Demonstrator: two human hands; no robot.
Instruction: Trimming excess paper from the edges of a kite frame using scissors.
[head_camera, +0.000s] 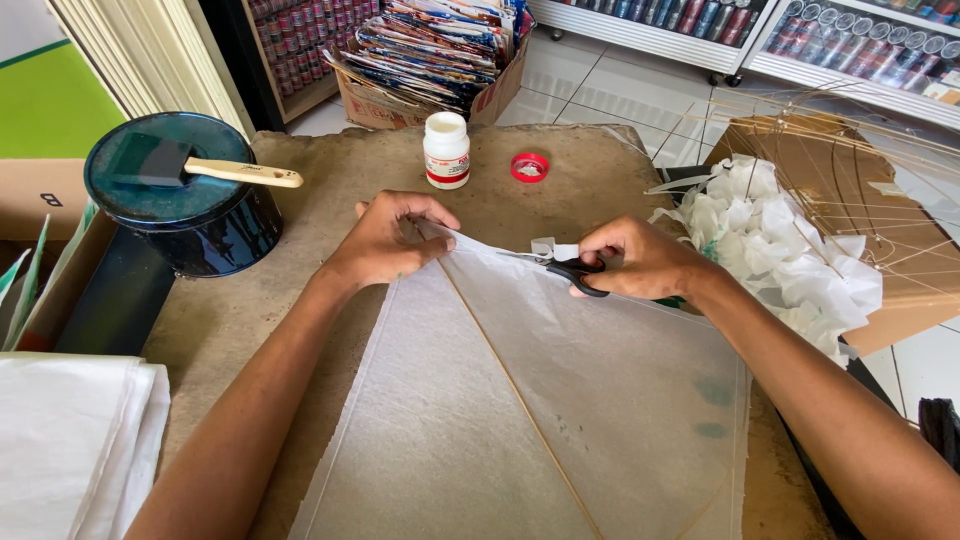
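Note:
A kite of thin translucent white paper (560, 400) lies on the brown worktable (300, 170), with a thin bamboo stick (520, 400) running down its middle. My left hand (385, 240) pinches the paper's top corner and holds it down. My right hand (640, 260) grips black-handled scissors (570, 268), whose blades point left along the paper's upper edge, cutting near the corner. A small paper scrap (550, 246) sits just above the blades.
A white glue bottle (446, 150) and its red cap (530, 167) stand at the table's back. A dark round tin (190, 220) with a foam brush (200, 168) on top sits left. Crumpled white paper scraps (770, 240) and bamboo kite frames (860, 170) lie right. Folded white sheets (70, 440) lie lower left.

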